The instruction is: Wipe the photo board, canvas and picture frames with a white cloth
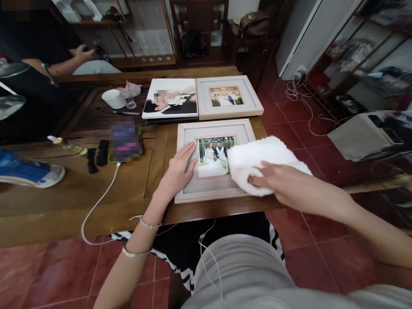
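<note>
A pale framed wedding photo (210,129) lies flat near the front edge of the wooden table (74,196). My left hand (178,171) rests flat on the frame's left side, fingers stretched out over the glass. My right hand (285,184) presses a white cloth (257,157) onto the frame's right side, fingers lying on top of the cloth. The cloth covers the frame's right edge and part of the picture.
Behind it lie a second framed photo (228,97) and a frameless photo print (171,97). To the left are a phone (125,140) on a white cable, a small bottle (68,145), a white cup (114,99) and a shoe (25,170). Another person's hand (82,54) shows at the far left.
</note>
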`<state>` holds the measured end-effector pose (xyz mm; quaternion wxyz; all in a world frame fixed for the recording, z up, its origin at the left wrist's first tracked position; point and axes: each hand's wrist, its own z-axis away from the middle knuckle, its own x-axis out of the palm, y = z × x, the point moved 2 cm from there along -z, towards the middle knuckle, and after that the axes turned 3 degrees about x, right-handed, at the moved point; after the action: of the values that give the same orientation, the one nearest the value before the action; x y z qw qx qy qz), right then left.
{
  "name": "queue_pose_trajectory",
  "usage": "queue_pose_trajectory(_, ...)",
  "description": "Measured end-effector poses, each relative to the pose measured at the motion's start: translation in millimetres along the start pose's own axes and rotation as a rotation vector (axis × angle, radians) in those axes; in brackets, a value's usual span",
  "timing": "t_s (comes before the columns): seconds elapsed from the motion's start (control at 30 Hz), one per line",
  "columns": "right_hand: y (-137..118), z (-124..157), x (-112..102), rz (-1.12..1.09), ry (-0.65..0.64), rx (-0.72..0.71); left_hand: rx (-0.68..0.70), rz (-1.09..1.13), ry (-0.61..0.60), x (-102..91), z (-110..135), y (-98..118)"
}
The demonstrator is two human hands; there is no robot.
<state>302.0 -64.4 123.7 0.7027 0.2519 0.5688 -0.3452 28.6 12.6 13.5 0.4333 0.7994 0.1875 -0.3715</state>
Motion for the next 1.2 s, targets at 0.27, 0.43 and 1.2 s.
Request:
queue_pose_trajectory(0.27, -14.5, 2.4, 14.1, -0.093, 0.033, 0.074, 0.067, -0.021, -0.033, -5.1, -1.6, 2.7)
queue_pose_trajectory(0.43, 23.0, -47.9, 30.6, -0.055, 0.296, 0.154, 0.100, -0.022, -0.036, -6.4, -2.4, 1.6)
queue_pose_trajectory(1.2, -35.1, 9.2, 12.9, -0.044, 0.080, -0.089, -0.004, 0.004, -0.040, -2.7, -0.2, 0.9)
